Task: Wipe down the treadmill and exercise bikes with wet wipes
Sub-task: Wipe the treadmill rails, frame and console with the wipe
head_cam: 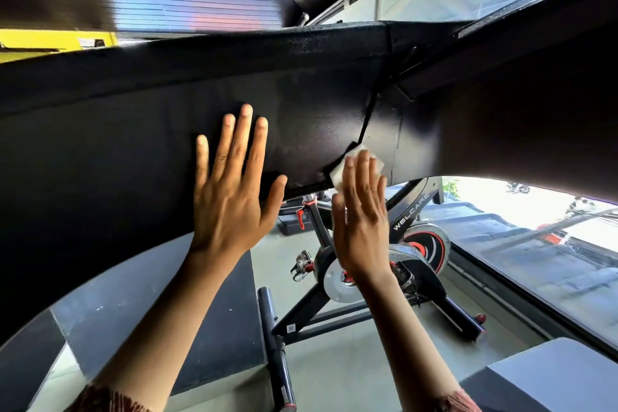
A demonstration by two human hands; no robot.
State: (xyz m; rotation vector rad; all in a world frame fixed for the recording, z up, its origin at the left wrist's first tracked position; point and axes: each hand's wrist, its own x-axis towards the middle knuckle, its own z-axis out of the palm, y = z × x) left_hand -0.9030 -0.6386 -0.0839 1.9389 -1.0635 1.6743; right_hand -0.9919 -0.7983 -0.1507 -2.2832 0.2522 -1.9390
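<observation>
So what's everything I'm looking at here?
black panel: one, black, spans the middle of the view
wet wipe: one, white, against the panel's lower edge, under the right hand's fingers
exercise bike: one, black with red and silver, on the floor behind the hands
floor mat: one, black, on the grey floor, lower left
wall strip: one, yellow, upper left
left hand: one, flat on the panel, fingers spread
right hand: one, flat, pressing the wipe

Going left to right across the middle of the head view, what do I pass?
Left hand → right hand pressing the wipe → bike flywheel → window.
</observation>
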